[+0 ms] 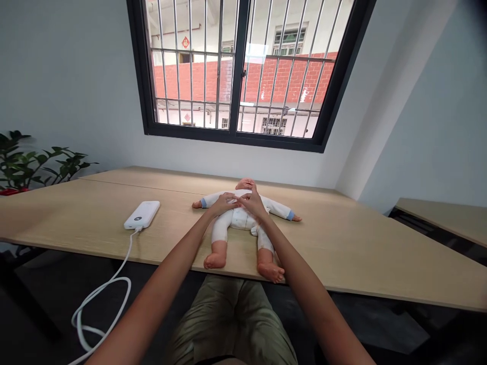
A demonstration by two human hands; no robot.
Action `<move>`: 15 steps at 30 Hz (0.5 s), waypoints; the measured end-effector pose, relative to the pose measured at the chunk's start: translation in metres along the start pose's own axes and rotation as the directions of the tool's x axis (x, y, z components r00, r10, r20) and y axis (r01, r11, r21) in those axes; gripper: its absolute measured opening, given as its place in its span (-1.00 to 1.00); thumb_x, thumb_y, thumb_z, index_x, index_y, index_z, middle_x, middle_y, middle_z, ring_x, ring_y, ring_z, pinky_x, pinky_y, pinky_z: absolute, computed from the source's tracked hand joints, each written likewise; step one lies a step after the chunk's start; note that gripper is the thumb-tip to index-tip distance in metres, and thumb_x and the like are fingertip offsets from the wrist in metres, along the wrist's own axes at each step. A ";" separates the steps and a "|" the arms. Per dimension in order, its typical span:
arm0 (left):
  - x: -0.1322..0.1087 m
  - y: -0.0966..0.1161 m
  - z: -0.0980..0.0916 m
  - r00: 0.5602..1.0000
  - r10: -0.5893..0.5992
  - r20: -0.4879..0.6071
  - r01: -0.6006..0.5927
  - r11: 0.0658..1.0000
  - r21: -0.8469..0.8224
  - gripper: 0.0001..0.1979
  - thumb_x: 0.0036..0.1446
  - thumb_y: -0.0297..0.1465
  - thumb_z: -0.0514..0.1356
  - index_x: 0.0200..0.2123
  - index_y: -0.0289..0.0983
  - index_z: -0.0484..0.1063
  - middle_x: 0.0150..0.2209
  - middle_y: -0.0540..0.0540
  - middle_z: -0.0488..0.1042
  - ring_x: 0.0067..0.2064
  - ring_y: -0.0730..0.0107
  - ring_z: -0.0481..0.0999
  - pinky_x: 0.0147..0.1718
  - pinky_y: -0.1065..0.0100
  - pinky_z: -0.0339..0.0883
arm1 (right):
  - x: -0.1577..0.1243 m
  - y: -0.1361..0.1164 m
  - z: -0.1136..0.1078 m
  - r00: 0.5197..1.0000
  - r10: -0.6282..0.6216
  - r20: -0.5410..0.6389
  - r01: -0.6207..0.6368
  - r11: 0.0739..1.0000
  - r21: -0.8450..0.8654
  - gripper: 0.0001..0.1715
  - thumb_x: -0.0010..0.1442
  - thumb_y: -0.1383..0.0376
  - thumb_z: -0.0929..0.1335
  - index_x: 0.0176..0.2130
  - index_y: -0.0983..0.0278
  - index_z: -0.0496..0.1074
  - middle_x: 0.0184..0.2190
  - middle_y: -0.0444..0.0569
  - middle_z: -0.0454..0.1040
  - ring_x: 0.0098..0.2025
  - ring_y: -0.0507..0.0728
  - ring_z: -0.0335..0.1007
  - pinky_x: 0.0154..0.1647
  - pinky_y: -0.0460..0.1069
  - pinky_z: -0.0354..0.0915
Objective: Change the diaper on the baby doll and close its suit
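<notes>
A baby doll in a white bodysuit lies on its back on the wooden table, head toward the window, arms spread, bare feet at the near edge. My left hand rests on the doll's chest with fingers bent and pressed on the white cloth. My right hand is beside it on the chest near the neck, fingers pinched at the garment. The two hands meet at the middle of the chest. What the fingertips hold is too small to make out.
A white power bank lies left of the doll, its white cable looping down off the table edge. A potted plant stands at the far left. A barred window is behind; a second desk sits right.
</notes>
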State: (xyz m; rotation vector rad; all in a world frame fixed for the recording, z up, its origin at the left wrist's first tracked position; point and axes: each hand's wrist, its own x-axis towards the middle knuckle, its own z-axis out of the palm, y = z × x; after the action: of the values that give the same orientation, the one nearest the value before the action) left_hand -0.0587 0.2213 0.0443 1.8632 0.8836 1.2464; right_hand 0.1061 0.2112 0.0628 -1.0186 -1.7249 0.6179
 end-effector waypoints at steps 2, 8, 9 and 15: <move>-0.001 0.001 0.000 1.000 -0.013 -0.007 0.013 1.000 0.007 -0.51 -0.24 -0.14 0.43 -0.22 -0.29 0.56 0.01 -0.21 0.45 0.11 0.05 0.40 0.11 0.15 0.25 | -0.001 -0.002 -0.001 1.000 -0.002 -0.017 0.002 1.000 -0.003 -0.35 -0.05 0.22 0.38 0.02 0.24 0.13 -0.50 -0.22 0.47 -0.35 0.11 0.44 -0.35 -0.06 0.28; -0.006 0.006 -0.002 0.998 0.041 0.047 -0.040 0.999 -0.012 -0.64 -0.14 -0.24 0.39 -0.23 -0.26 0.59 0.00 -0.18 0.49 0.10 0.08 0.41 0.12 0.16 0.25 | -0.005 0.003 -0.007 0.991 0.115 -0.066 -0.121 0.988 -0.095 -0.40 -0.17 0.21 0.40 -0.12 0.21 0.14 -0.44 -0.20 0.41 -0.40 0.13 0.39 -0.39 -0.02 0.24; -0.006 0.006 -0.002 0.997 0.054 0.055 -0.053 0.998 -0.018 -0.67 -0.12 -0.25 0.38 -0.25 -0.25 0.60 -0.03 -0.17 0.51 0.08 0.09 0.42 0.11 0.16 0.25 | -0.005 0.005 -0.008 0.989 0.129 -0.066 -0.135 0.986 -0.098 -0.38 -0.20 0.20 0.42 -0.15 0.21 0.14 -0.40 -0.18 0.40 -0.39 0.12 0.39 -0.38 -0.02 0.24; -0.004 0.002 -0.001 0.999 0.015 0.030 -0.014 1.000 -0.019 -0.76 -0.12 -0.30 0.36 -0.35 -0.29 0.62 -0.06 -0.19 0.51 0.00 0.12 0.48 0.04 0.18 0.30 | -0.001 0.011 -0.008 0.984 0.158 -0.080 -0.162 0.986 -0.044 -0.35 -0.28 0.19 0.46 -0.22 0.20 0.11 -0.43 -0.22 0.33 -0.43 0.07 0.33 -0.44 -0.06 0.23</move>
State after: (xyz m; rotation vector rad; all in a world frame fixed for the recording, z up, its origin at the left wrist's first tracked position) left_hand -0.0604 0.2174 0.0445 1.8725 0.8410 1.2278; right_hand 0.1172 0.2157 0.0571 -1.2101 -1.6099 0.6315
